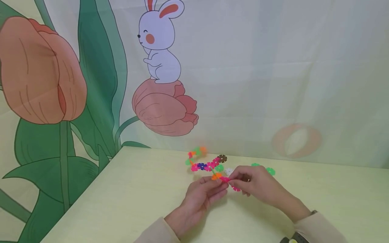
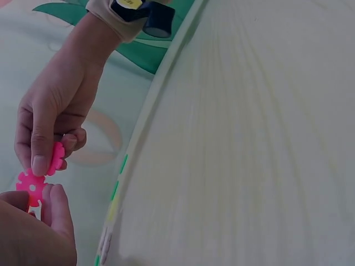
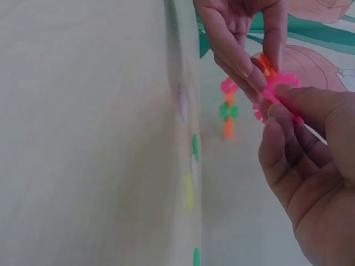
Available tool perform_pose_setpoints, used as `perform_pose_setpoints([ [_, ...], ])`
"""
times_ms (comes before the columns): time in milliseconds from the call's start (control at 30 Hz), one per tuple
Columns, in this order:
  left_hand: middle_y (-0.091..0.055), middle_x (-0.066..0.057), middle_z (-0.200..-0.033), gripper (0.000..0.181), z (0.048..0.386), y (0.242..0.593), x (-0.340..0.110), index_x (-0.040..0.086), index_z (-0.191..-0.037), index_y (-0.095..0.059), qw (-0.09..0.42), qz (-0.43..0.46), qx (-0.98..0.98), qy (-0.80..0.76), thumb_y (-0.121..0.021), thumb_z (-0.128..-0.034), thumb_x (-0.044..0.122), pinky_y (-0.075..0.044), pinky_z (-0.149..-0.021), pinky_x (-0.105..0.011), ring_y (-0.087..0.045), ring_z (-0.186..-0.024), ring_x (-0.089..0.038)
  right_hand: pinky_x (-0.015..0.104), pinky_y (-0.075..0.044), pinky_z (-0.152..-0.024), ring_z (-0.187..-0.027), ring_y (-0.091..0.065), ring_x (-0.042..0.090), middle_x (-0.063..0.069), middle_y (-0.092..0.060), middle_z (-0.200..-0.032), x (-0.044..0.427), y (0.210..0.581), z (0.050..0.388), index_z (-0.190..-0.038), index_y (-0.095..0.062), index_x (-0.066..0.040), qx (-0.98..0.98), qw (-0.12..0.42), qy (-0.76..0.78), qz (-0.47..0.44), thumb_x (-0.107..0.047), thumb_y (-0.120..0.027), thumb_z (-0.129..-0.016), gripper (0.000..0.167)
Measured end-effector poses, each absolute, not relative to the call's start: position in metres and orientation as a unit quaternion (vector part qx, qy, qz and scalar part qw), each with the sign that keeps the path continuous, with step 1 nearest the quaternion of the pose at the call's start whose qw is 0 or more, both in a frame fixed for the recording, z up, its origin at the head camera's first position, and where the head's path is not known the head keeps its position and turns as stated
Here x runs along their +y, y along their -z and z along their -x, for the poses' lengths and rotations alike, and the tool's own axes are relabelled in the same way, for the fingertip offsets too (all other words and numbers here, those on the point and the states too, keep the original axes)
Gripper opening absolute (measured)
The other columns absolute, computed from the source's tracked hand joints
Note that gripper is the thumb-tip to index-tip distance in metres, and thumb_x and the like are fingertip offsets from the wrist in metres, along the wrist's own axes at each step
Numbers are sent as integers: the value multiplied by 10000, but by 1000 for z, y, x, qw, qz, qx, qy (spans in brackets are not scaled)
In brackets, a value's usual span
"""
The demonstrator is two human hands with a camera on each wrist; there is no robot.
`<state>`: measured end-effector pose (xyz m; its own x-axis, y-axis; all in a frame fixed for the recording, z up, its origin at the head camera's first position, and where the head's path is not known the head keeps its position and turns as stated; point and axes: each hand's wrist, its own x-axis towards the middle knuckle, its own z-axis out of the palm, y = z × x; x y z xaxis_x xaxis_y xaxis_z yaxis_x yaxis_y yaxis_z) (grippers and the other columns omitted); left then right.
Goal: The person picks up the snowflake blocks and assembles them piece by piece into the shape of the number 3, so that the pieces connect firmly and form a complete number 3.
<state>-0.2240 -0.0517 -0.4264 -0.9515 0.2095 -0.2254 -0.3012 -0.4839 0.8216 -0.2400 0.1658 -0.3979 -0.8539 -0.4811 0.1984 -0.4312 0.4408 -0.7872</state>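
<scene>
My left hand (image 1: 199, 199) pinches the end of a chain of interlocking snowflake discs, where an orange disc (image 1: 216, 176) joins a pink disc (image 2: 28, 183). Between thumb and fingers, my right hand (image 1: 261, 184) holds another pink disc (image 2: 57, 158) against that joint. The fingertips of both hands almost meet, and they cover part of the discs. A further pink disc (image 1: 236, 188) shows below the right fingers. From the left hand the chain runs away in pink, a blue disc (image 1: 202, 166), green and orange pieces; its far end (image 3: 228, 113) appears in the right wrist view.
Loose-looking discs lie farther back on the pale table (image 1: 121, 202): a brown disc (image 1: 223, 158), a white disc (image 1: 229, 171) and green discs (image 1: 270, 171) behind the right hand. A cloth backdrop (image 1: 243, 67) printed with a rabbit and tulips hangs at the table's back edge.
</scene>
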Motion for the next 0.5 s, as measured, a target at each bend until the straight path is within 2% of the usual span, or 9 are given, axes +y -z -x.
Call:
perform_pose_setpoints([
  [100,-745,-177,-1096,232,224,426,-51,-55,-1168,-555,130,38,488,-863,-706,-1004,9,-610,-924,-373,-775,-997,-245,314,-581,-588,-633,-627,199,70,-694,-825,168,394,241,-1063,-763,-125,848,29,472,242,-160,-787,-980,94],
  [333,-752,-169,-1104,232,221,421,-51,-35,-1154,-561,91,32,503,-859,-723,-1001,28,-610,-919,-363,-776,-1010,-255,369,-652,-774,-828,-747,367,146,-737,-941,166,390,242,-1246,-680,51,788,52,581,199,-109,-734,-1015,286],
  [500,-740,-183,-1120,207,221,420,-50,-32,-1118,-543,71,28,494,-866,-708,-997,0,-606,-930,-366,-773,-1034,-267,407,-640,-853,-947,-769,402,220,-755,-1053,161,391,239,-1261,-623,116,743,84,647,151,-86,-710,-1021,325],
])
